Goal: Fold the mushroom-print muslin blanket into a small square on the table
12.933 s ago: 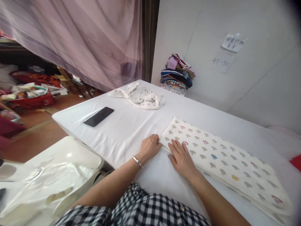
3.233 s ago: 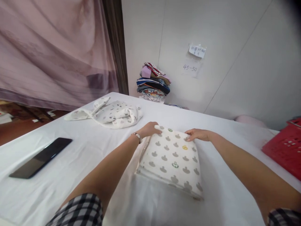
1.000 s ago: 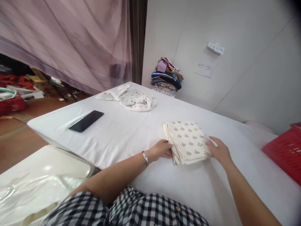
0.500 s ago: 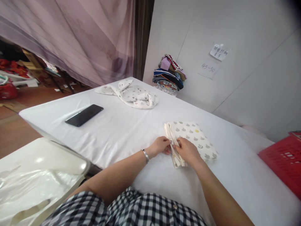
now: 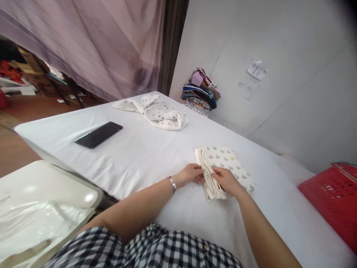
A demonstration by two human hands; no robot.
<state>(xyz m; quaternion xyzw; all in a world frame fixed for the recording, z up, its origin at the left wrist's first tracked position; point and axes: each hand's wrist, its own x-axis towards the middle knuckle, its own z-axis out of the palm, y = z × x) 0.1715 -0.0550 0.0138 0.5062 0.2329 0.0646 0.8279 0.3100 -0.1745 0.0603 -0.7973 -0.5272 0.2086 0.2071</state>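
Observation:
A folded cream cloth [image 5: 223, 158] with a grey apple-like print lies on the white-covered table, its layered edges stacked along the left side. My left hand [image 5: 192, 174] pinches those layers from the left, fingertips partly hidden against the fabric. From the right, my right hand [image 5: 226, 181] grips the same stack of edges, thumb and fingers closed on it. A second white cloth [image 5: 164, 114] with a small dark print lies crumpled farther back on the table.
A black phone [image 5: 99, 134] lies at the table's left. A red plastic basket [image 5: 329, 197] stands at the right edge. Piled folded fabrics [image 5: 199, 93] rise by the wall behind the table. A white chair or stool [image 5: 55, 182] with plastic on it is at lower left.
My right hand has shifted slightly right, and the layered edges of the folded cloth look a little more spread. My left hand stays nearly in place. The view has turned slightly.

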